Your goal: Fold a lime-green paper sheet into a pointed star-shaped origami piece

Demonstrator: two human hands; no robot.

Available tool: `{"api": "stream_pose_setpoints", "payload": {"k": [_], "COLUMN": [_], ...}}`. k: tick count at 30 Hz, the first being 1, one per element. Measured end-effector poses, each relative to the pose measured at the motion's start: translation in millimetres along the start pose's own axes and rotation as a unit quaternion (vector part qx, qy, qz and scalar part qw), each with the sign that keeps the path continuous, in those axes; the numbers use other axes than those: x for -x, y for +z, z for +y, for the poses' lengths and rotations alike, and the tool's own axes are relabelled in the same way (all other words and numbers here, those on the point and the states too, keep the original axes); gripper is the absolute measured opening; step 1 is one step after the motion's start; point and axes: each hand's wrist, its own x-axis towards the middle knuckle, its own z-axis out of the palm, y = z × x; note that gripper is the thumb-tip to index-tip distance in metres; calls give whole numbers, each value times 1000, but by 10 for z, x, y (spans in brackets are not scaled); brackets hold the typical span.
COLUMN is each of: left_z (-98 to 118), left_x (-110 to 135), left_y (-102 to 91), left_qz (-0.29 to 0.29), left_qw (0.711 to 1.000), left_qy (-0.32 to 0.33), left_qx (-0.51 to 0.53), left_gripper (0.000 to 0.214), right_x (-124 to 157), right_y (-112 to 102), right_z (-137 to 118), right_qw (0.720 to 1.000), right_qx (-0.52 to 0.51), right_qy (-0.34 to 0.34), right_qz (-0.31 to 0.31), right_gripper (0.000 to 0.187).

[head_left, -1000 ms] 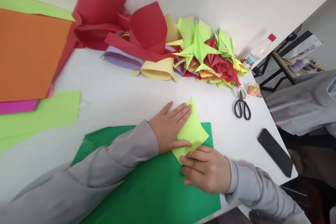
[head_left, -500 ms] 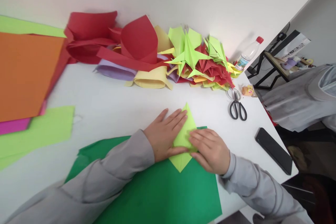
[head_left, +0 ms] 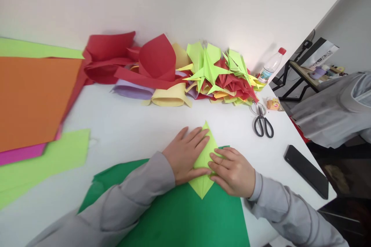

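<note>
While the left hand (head_left: 185,156), grip spread wide, is pressing the lime paper (head_left: 202,186) across the green sheet's (head_left: 188,220) far edge, the right hand (head_left: 232,171) is touching its side, pinch unclear; uneven pressure could be skewing the fold.

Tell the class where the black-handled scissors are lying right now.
In the head view, the scissors lie toward the right of the white table, close to the small wrapped snack and beyond the right hand.
</note>
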Motion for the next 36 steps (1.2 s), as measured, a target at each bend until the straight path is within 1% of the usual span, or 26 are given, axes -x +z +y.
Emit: {"api": "stream_pose_setpoints", "payload": {"k": [4, 8, 11, 17, 23, 29, 33, 36], "left_z": [-28, -29, -22, -35, -63, -89, -92, -93], "left_x": [-60, -106, -127, -136, -184, -231, -212, -192], "left_y": [-39, -82, -89, -41, -35, -25, 12, 25], "left_qz": [7, -1, -7, -5, -10, -11, 11, 22], "left_qw": [1000, 1000, 1000, 999, 999, 999, 999, 999], "left_qy": [5, 5, 1, -5, -18, -26, -34, -29], "left_qx": [-10, -21, -27, -33, -31, -16, -13, -9], "left_gripper": [72, 75, 80, 91, 99, 103, 105, 102], "right_x": [-19, -33, -29, -4, 1, 14, 16, 18], "right_y": [32, 51, 58, 58, 68, 79, 76, 81], "right_z": [1, -3, -12, -34, -50, -46, -31, -25], "right_qw": [999, 998, 999, 999, 999, 1000, 1000, 999], "right_qx": [-8, -14, -12, -13, -10, -4, -3, -6], "right_qy": [11, 16, 17, 17, 20, 18, 15, 18], "right_qz": [33, 52, 50, 41, 46, 23, 26, 31], "right_gripper": [23, 18, 18, 22, 25, 25, 25, 24]}}
